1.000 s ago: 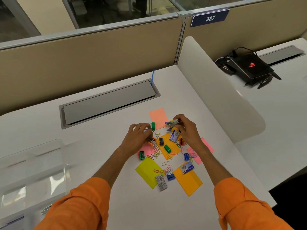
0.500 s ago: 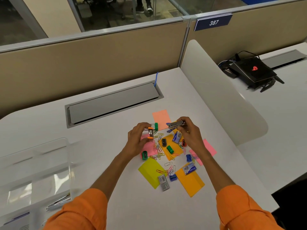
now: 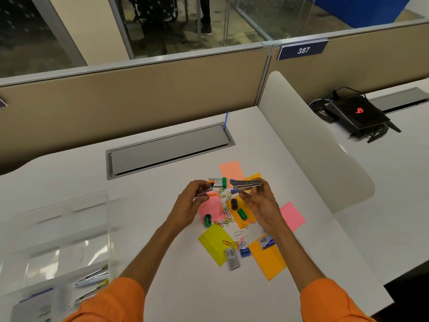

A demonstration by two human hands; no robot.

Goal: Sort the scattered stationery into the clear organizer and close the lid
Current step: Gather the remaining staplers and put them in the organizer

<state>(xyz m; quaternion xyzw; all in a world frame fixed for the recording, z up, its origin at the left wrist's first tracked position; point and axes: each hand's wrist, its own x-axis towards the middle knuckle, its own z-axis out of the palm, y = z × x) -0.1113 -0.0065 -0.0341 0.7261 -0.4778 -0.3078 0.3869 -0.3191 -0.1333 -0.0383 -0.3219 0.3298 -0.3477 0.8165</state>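
Scattered stationery: paper clips [image 3: 224,213], sharpeners [image 3: 242,214], staple box [image 3: 232,258] on sticky notes [image 3: 291,216], mid-worktop [image 3: 139,205] | left hand [image 3: 188,205] pinches small orange stapler [image 3: 205,189] above the pile | right hand [image 3: 260,205] grips grey stapler [image 3: 246,184], level, apart from the orange one | clear organizer [image 3: 108,228] at near left, pens [image 3: 92,276] inside

Black boxy gadget with a glowing red logo [image 3: 357,112] sits on the next desk, past the white curved divider [image 3: 313,145], under a blue 387 sign [image 3: 303,50].
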